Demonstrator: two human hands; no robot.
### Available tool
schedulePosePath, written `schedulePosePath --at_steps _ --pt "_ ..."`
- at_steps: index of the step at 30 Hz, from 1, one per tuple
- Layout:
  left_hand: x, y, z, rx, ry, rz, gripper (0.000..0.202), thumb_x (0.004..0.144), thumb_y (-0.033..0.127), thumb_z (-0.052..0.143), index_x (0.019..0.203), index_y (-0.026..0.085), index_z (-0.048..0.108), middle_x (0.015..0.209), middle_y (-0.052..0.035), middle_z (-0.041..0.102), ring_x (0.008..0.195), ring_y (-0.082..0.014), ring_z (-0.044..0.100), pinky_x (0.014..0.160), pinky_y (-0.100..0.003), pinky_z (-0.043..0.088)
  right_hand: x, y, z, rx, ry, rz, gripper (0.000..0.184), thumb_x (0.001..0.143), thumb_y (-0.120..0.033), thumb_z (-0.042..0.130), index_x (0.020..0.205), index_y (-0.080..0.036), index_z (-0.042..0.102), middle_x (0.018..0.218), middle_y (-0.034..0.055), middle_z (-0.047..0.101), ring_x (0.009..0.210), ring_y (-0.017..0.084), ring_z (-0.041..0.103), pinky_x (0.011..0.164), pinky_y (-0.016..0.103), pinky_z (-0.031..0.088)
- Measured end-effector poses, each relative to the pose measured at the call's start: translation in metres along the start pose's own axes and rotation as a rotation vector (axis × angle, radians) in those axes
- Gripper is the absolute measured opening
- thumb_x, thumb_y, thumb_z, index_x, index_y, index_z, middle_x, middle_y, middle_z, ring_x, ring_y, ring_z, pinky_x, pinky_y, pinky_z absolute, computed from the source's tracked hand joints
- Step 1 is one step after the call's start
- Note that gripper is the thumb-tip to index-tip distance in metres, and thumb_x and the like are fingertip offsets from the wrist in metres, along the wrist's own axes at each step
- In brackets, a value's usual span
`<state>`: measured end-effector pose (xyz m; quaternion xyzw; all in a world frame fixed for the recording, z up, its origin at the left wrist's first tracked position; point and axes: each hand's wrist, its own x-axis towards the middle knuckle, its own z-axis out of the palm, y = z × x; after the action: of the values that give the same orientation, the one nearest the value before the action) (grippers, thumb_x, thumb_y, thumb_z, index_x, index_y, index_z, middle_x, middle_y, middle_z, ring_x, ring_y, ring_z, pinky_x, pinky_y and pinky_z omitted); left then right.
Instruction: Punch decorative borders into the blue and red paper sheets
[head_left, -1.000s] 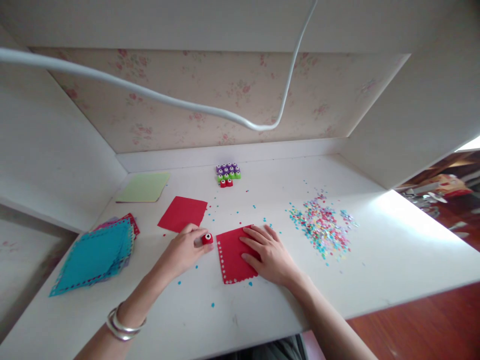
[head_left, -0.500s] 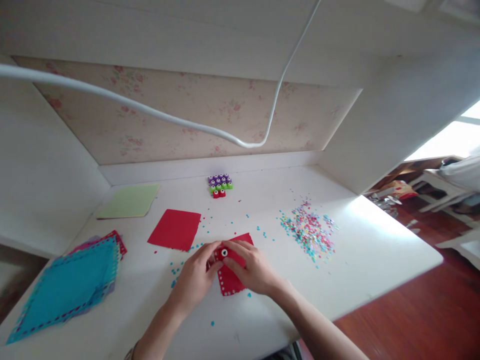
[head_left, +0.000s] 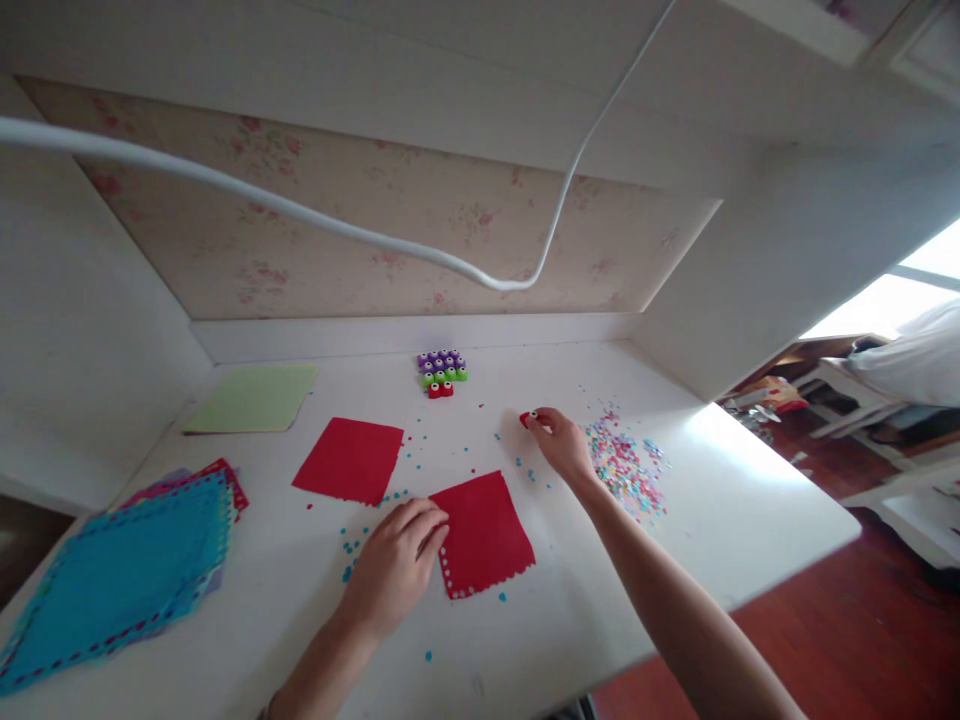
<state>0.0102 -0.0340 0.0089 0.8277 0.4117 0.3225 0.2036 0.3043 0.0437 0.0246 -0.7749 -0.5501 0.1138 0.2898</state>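
My right hand (head_left: pixel 564 442) is off to the right, closed around a small red craft punch (head_left: pixel 526 420) with a white and black top, held near the confetti. My left hand (head_left: pixel 397 565) is at the left edge of a red paper sheet (head_left: pixel 487 530), thumb and fingers pinched together on that edge. Small holes run along the sheet's lower left side, and its bottom edge is scalloped. A second red sheet (head_left: pixel 351 460) lies to the left. Behind them stand rows of purple, green and red craft punches (head_left: pixel 442 375).
A pile of coloured confetti (head_left: pixel 626 465) lies on the right of the white table (head_left: pixel 720 540); blue bits are scattered near my left hand. On the left are a stack of blue punched sheets (head_left: pixel 127 570) and pale green paper (head_left: pixel 251 398). A white cable (head_left: pixel 360 240) hangs in front.
My right hand has left the red sheet and moved right and away with the red punch. My left hand stays at the sheet's left edge; more of the sheet shows.
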Motion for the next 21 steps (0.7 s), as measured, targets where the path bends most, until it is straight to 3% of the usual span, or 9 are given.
schedulePosePath --at_steps 3,7,10,12,15,18,21 --pt "0.000 0.002 -0.001 0.015 -0.001 -0.002 0.019 0.094 0.019 0.050 0.100 0.021 0.067 0.099 -0.0071 0.067 0.093 -0.0202 0.064 0.087 -0.038 0.054 0.016 0.015 0.000 -0.083 0.032 0.047 0.034 0.089 -0.047 0.050 0.106 -0.023 0.068 0.099 0.0083 0.074 0.095 0.027 0.067 0.080 0.037 0.049" --pt "-0.001 0.003 -0.002 0.014 -0.005 -0.004 0.020 0.094 0.019 0.048 0.099 0.022 0.068 0.097 -0.0071 0.067 0.090 -0.0197 0.064 0.085 -0.036 0.054 0.017 0.021 0.000 -0.155 0.038 0.049 0.035 0.088 -0.047 0.050 0.107 -0.022 0.065 0.097 0.0095 0.073 0.091 0.027 0.067 0.076 0.036 0.048" --pt "-0.003 0.002 -0.002 0.030 -0.022 -0.024 0.020 0.094 0.018 0.048 0.099 0.023 0.067 0.097 -0.0060 0.067 0.090 -0.0195 0.064 0.085 -0.035 0.053 0.017 0.012 -0.006 -0.186 0.066 -0.023 0.046 0.085 -0.049 0.054 0.120 -0.019 0.058 0.114 0.0147 0.067 0.104 0.030 0.061 0.083 0.041 0.046" --pt "-0.003 -0.001 -0.003 0.060 -0.018 -0.058 0.020 0.094 0.019 0.048 0.098 0.022 0.067 0.097 -0.0055 0.068 0.090 -0.0200 0.065 0.085 -0.036 0.052 0.021 -0.001 -0.008 -0.187 0.074 -0.122 0.048 0.087 -0.046 0.053 0.126 -0.017 0.054 0.123 0.0159 0.061 0.113 0.031 0.056 0.090 0.043 0.044" --pt "-0.002 -0.004 -0.009 0.103 0.022 -0.143 0.020 0.094 0.020 0.047 0.095 0.023 0.067 0.096 -0.0054 0.068 0.089 -0.0204 0.065 0.085 -0.035 0.051 0.029 -0.029 0.001 -0.160 -0.017 -0.290 0.039 0.091 -0.039 0.049 0.124 -0.021 0.057 0.120 0.0098 0.064 0.105 0.024 0.061 0.089 0.036 0.046" --pt "-0.001 -0.006 -0.015 0.128 0.061 -0.227 0.021 0.095 0.023 0.045 0.092 0.022 0.066 0.094 -0.0055 0.068 0.086 -0.0196 0.066 0.079 -0.031 0.051 0.038 -0.062 0.026 -0.138 -0.137 -0.405 0.037 0.092 -0.037 0.049 0.126 -0.025 0.058 0.121 0.0053 0.064 0.097 0.019 0.064 0.084 0.029 0.049" --pt "0.000 -0.009 -0.020 0.136 0.076 -0.267 0.022 0.096 0.024 0.044 0.092 0.022 0.065 0.094 -0.0056 0.068 0.085 -0.0194 0.066 0.076 -0.029 0.050 0.045 -0.091 0.053 -0.140 -0.204 -0.469 0.040 0.093 -0.033 0.048 0.131 -0.024 0.056 0.130 0.0062 0.060 0.106 0.021 0.062 0.089 0.030 0.047"
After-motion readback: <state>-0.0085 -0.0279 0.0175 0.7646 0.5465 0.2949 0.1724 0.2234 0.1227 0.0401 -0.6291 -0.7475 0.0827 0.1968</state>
